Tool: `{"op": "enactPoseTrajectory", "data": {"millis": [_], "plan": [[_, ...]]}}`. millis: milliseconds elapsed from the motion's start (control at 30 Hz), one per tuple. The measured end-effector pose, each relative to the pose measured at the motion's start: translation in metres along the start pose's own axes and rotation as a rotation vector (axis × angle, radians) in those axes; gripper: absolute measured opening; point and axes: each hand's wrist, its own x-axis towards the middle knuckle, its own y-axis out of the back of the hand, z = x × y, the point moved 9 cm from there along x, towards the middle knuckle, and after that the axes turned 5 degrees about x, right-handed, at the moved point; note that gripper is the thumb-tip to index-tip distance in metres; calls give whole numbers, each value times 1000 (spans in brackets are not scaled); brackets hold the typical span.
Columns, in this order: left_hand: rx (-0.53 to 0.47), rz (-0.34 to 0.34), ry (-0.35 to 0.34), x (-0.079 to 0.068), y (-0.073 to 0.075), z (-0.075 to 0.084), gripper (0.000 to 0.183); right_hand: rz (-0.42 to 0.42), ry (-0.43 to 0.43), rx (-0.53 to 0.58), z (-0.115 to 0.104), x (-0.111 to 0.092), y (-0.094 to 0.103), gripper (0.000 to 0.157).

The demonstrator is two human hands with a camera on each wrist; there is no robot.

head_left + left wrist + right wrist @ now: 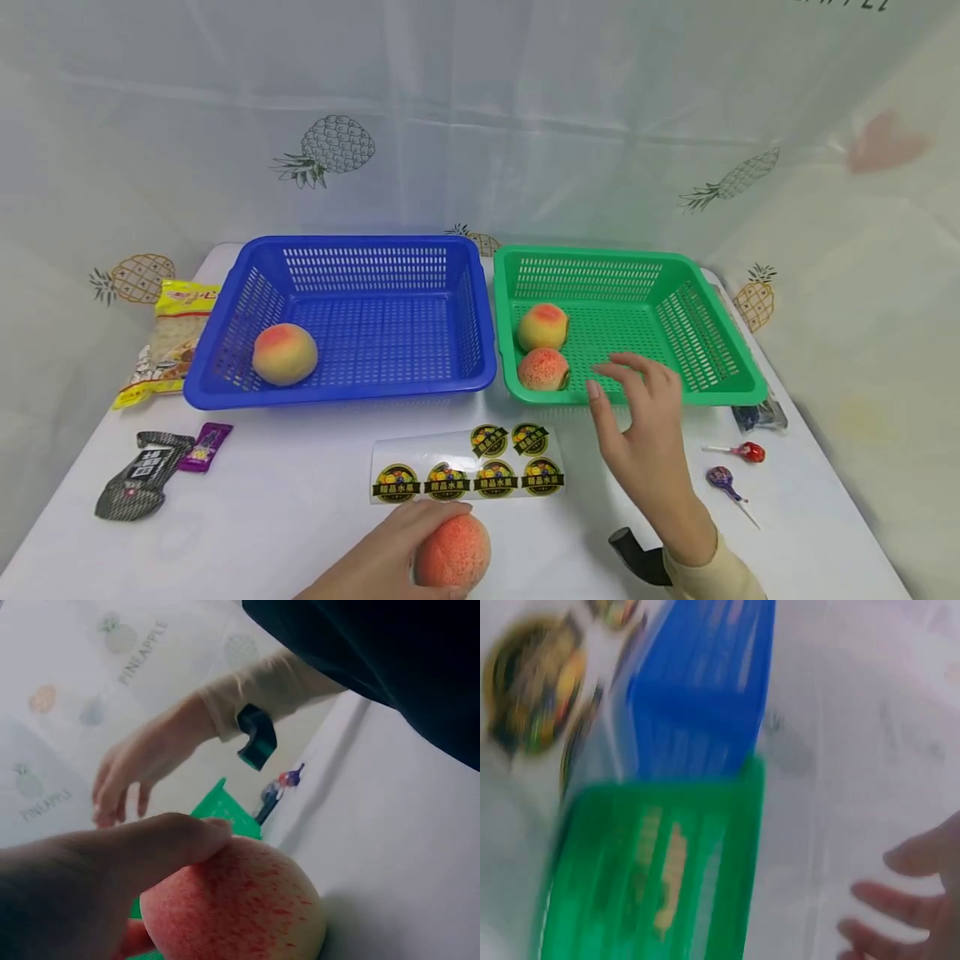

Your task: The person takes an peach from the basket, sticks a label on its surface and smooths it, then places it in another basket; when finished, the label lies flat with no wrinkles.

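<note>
My left hand (pixel 386 554) grips a reddish, speckled peach (pixel 457 550) near the table's front edge, its thumb lying across the fruit in the left wrist view. Above the front rim of the green basket (pixel 630 255), my right hand (pixel 641 433) is raised with fingers loosely bent and nothing between them. Two peaches sit at that basket's left side: a yellow one (pixel 542 327) behind a red-speckled one (pixel 543 369). Between the hands and baskets lies a clear sheet (pixel 420 450) bearing several round fruit stickers (pixel 495 477).
Left of the green basket stands a blue basket (pixel 375 390) with one peach (pixel 285 354). A yellow food bag (pixel 176 337), a grey packet (pixel 146 475) and a purple sweet (pixel 206 446) lie far left. Two lollipops, red (pixel 752 452) and purple (pixel 720 477), are at right.
</note>
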Motion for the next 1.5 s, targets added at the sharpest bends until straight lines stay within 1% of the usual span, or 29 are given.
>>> {"op": "enactPoseTrajectory", "data": {"millis": [100,167,233,333,400,467,533,567,633,667,733,767,867,933,967,1067,1133,1200,1300,1433,1500], "plan": [[32,-3,19,2,-2,-2,71,-63,86,98,-23,-5,-13,14],[38,-3,63,2,-2,-6,72,-123,116,137,-31,-9,-23,13],[36,18,85,2,0,-8,73,-180,128,157,-35,-12,-33,12],[8,45,108,2,2,-10,72,-245,128,157,-34,-19,-46,13],[-26,59,88,2,3,-9,71,-280,123,149,-32,-23,-54,13],[-69,48,79,2,2,-9,69,-327,118,130,-30,-27,-62,11],[-83,38,70,1,2,-8,69,-386,115,98,-28,-32,-72,9],[-87,28,81,1,3,-8,70,-418,115,78,-27,-35,-76,9],[-63,24,105,0,9,-7,72,-474,118,32,-26,-40,-86,11],[-35,48,112,0,15,-7,72,-498,120,12,-25,-42,-91,13],[17,126,119,3,33,-4,68,-532,119,-25,-23,-44,-98,16],[49,177,112,6,43,-2,65,-543,115,-41,-21,-45,-102,18],[200,352,55,19,70,5,48,-575,93,-81,-15,-44,-112,25],[306,407,11,32,79,6,39,-601,73,-97,-10,-42,-118,29],[358,419,-4,39,80,6,36,-616,64,-106,-8,-42,-122,31],[469,406,-34,58,76,1,33,-658,47,-118,-2,-43,-133,34],[506,380,-24,67,71,-6,34,-691,43,-146,1,-46,-139,38],[518,357,-2,74,68,-12,36,-723,47,-172,4,-50,-144,41],[494,329,21,80,63,-19,34,-750,54,-194,5,-54,-149,44],[385,308,-3,82,60,-22,28,-725,53,-183,3,-54,-149,37],[336,314,-18,82,60,-22,25,-713,52,-182,2,-54,-149,34]]}}
